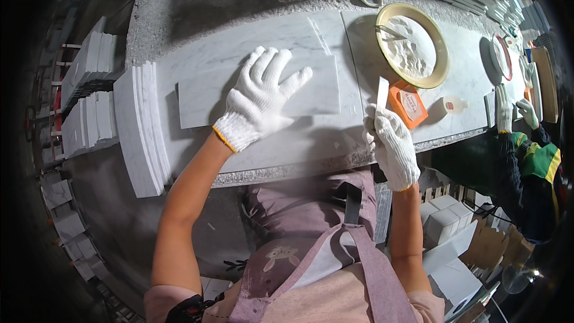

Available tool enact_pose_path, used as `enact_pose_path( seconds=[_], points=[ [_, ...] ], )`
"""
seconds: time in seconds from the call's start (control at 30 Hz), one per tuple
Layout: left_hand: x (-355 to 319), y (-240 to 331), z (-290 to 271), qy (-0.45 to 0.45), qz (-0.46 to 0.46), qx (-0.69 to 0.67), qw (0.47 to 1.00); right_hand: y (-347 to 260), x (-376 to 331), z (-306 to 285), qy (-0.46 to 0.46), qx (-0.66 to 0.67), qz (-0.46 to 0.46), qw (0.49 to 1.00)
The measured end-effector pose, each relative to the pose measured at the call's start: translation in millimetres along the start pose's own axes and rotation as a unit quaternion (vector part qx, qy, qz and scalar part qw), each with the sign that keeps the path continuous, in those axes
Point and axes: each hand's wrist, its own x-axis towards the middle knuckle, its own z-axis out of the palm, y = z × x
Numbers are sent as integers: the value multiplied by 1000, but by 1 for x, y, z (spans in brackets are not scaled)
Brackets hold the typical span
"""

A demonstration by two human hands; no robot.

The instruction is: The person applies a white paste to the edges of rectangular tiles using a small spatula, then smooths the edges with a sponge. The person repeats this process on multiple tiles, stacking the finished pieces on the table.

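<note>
White-and-grey marble tile [314, 94] lies flat on the counter [329, 137], directly before the person. The gloved left grip [258, 98] is spread palm-down across it, apparently to steady it. The gloved right grip [391, 146] pinches a flat scraper [382, 93], blade directed away from the body. A cream bowl [443, 54] of white powdery material [412, 45] stands near, presumably for short right-side reach.

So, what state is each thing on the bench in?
Grey slab: lying flat
Left hand: gloved, spread open on it
Right hand: gloved, closed
Thin tool: gripped in right hand
Bowl: open, partly filled with powder
Orange box: open or shut, can't tell
Small bottle: fullness unclear
</note>
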Motion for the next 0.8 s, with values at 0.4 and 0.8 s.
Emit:
enact_pose_path(
  seconds=[0.4, 0.8],
  points=[
    [-11, 6, -3, -32, 27, 18, 999, -5, 0, 28, 144, -208, 8, 967],
    [-11, 4, -4, -32, 34, 6, 999, 0, -6, 66, 39, -521, -87, 848]
  ],
)
